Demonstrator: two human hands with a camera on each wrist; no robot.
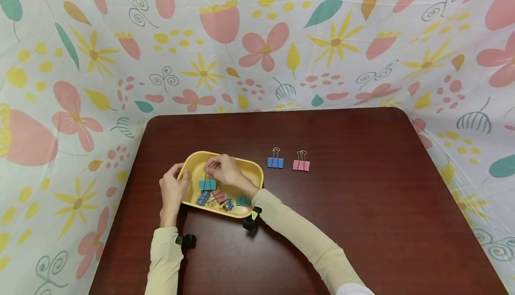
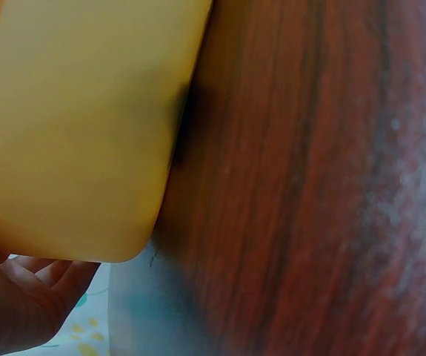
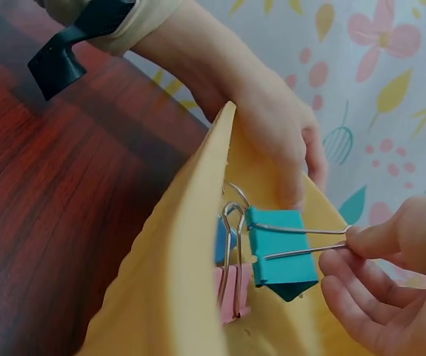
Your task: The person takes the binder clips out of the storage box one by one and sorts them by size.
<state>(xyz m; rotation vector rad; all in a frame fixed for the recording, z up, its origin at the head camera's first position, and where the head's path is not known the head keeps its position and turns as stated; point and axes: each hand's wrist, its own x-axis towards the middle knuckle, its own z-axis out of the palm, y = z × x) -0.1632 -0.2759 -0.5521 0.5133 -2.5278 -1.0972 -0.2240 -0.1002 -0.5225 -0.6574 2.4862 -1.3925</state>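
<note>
My right hand (image 1: 226,170) reaches over the yellow tray (image 1: 249,166) and pinches the wire handles of a teal binder clip (image 3: 281,245) between thumb and fingers. That clip hangs inside the tray, close to its left end. My left hand (image 1: 173,190) grips the tray's left end, thumb at the rim; in the left wrist view its fingers touch the tray's outer wall (image 2: 72,148). Under the teal clip lie a blue binder clip (image 1: 203,198), a pink binder clip (image 1: 219,195), a green binder clip (image 1: 243,201) and a cluster of small clips (image 1: 229,204).
On the dark wooden table (image 1: 354,205), right of the tray, a blue binder clip (image 1: 275,162) and a pink binder clip (image 1: 301,165) stand side by side with handles up. Flower-patterned cloth (image 1: 257,62) rises behind the table's far edge.
</note>
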